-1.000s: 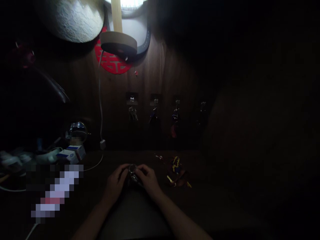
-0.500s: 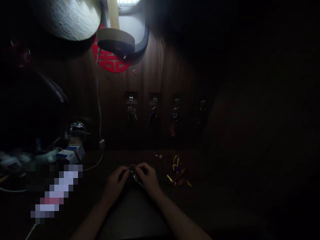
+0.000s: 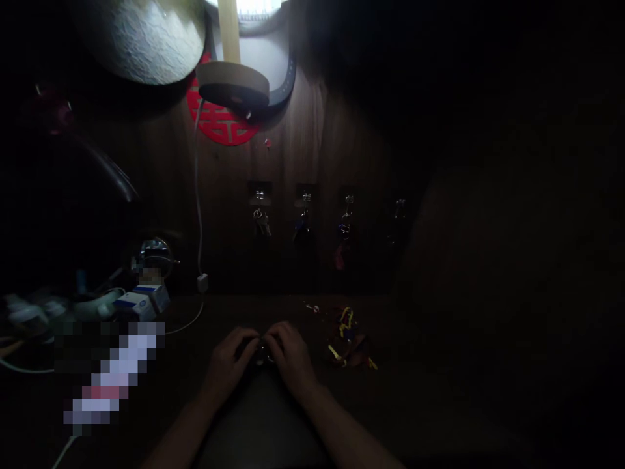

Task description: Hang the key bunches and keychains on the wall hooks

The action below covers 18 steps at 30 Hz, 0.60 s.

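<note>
The scene is very dark. My left hand and my right hand meet over a dark wooden table, fingers curled together around a small metal ring with keys. Most of that metal piece is hidden by my fingers. A tangle of yellow, blue and red cords lies on the table just right of my right hand.
Three bunches of keys hang on hooks on the wooden wall behind. A lamp base and a red paper sign are above. Small boxes, a white cable and clutter fill the left side.
My hands have closed in over the metal ring, which showed more plainly between my fingertips before. The view shifted slightly.
</note>
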Tool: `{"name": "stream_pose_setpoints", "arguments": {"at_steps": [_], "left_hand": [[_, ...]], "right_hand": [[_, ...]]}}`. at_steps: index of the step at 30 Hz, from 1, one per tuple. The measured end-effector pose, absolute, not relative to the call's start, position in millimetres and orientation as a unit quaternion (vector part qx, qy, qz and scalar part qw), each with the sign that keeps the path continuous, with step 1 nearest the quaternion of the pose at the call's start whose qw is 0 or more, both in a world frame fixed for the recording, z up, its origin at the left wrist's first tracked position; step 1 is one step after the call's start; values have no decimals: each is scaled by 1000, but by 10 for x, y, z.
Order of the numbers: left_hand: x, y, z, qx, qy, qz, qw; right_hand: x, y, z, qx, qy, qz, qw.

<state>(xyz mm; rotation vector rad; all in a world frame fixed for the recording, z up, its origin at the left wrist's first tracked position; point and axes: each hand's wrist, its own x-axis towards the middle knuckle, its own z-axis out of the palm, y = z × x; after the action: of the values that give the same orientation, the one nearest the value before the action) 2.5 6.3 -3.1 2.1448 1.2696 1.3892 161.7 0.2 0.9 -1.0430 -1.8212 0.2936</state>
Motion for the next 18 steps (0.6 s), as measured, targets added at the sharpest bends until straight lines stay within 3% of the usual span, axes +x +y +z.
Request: {"name": "stream_pose_setpoints", "arguments": {"at_steps": [18], "left_hand": [[22, 58, -36, 747, 432, 487, 134]], "right_hand": [[1609, 21, -14, -411, -744, 127, 512]]}}
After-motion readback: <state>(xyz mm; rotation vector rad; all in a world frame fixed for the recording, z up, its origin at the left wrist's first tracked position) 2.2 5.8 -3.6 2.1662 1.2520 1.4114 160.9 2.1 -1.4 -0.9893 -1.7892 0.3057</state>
